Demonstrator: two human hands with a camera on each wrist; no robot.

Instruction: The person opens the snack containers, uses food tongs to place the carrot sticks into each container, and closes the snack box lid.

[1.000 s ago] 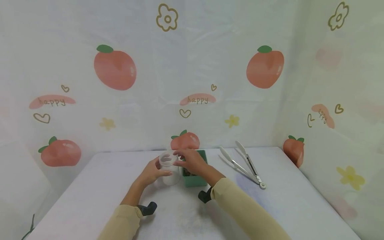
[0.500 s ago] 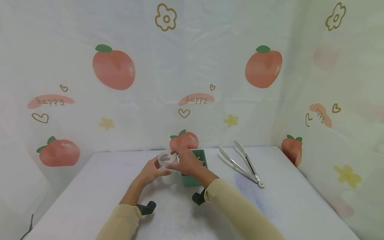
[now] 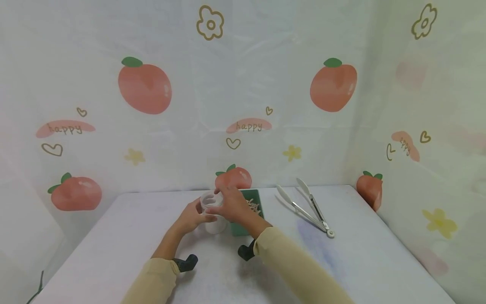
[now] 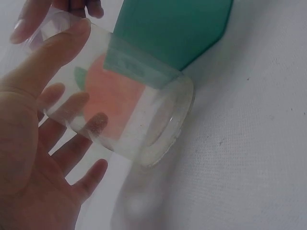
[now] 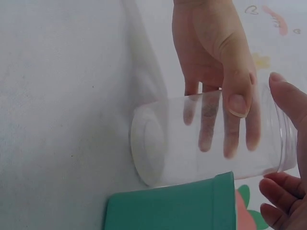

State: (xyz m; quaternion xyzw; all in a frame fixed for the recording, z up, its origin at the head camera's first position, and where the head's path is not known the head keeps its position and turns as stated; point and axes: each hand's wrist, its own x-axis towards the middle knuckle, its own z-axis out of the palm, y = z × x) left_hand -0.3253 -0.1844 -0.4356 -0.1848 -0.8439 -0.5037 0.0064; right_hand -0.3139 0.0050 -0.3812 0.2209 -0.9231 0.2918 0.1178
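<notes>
A clear jar (image 3: 215, 226) stands left of a green box (image 3: 238, 230). My left hand (image 3: 191, 218) grips its side; in the left wrist view the thumb lies across the near wall and the fingers (image 4: 71, 153) wrap behind it. My right hand (image 3: 232, 205) reaches over the box and holds the jar's neck, thumb on one side and fingertips (image 5: 280, 191) on the other. The right wrist view shows nothing inside the clear jar (image 5: 182, 143). Thin pale-brown pieces (image 3: 253, 206) lie in the box, partly hidden behind my right hand.
Tongs (image 3: 309, 213) with white tips lie spread on the white table (image 3: 212, 278), right of the box. A patterned backdrop (image 3: 243, 84) rises behind the table's far edge. A dark bracket (image 3: 186, 263) sits at each wrist.
My right hand has moved slightly left and closed around the jar's neck, so more of the pieces in the box show. My left hand and the jar stay in place.
</notes>
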